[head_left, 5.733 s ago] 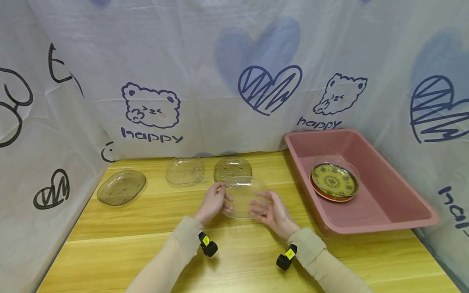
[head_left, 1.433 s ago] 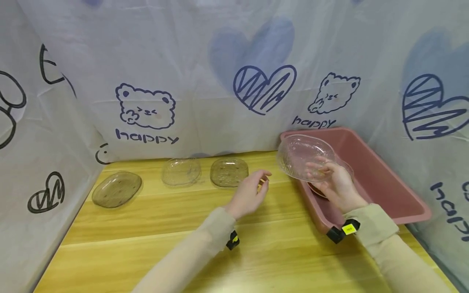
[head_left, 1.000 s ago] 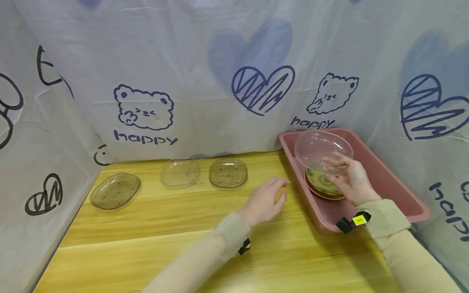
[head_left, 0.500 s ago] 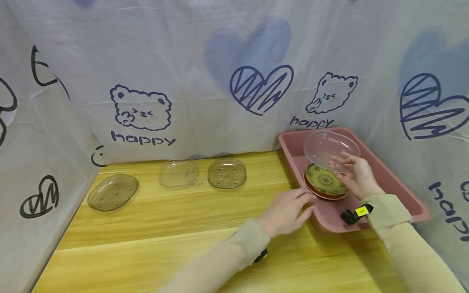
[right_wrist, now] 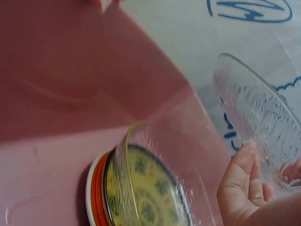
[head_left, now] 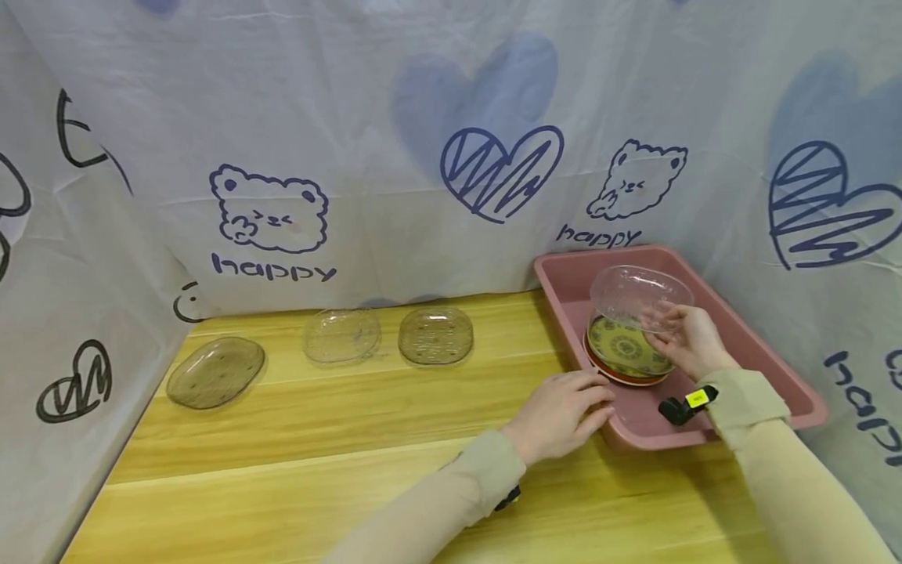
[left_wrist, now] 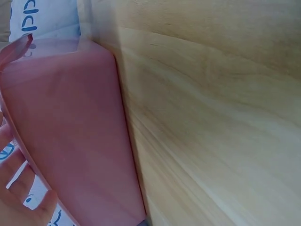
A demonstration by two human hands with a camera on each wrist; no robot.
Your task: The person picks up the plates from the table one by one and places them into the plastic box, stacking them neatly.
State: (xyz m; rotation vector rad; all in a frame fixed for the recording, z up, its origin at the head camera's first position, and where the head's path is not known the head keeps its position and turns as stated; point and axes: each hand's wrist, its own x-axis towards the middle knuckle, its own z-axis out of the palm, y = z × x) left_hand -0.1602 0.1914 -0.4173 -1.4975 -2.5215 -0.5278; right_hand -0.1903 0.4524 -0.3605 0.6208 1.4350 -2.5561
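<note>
- Plate, clear: held by right hand above the stack in the pink tub; tilted, cut off by the right edge of the right wrist view.
- Right fingers: narrow on the near rim of the clear plate; partly seen through it.
- Left hand: fingers loosely bent at the tub's near left rim, thumb apart from them; firmness of contact cannot be told. Left wrist view crops this hand.
- Stack in tub: yellow patterned plate over orange plates, mostly covered, count unclear. Second clear plate lies over the yellow one; its outline is hard to make out from the head.
- Tub wall hides the contents in the left wrist view.
- Desk, left of tub: brown-tinted plate, clear dish with faint edges, brown-tinted dish.
- Left wrist camera: mostly behind the sleeve.
- Printed cloth stands behind desk and tub.
</note>
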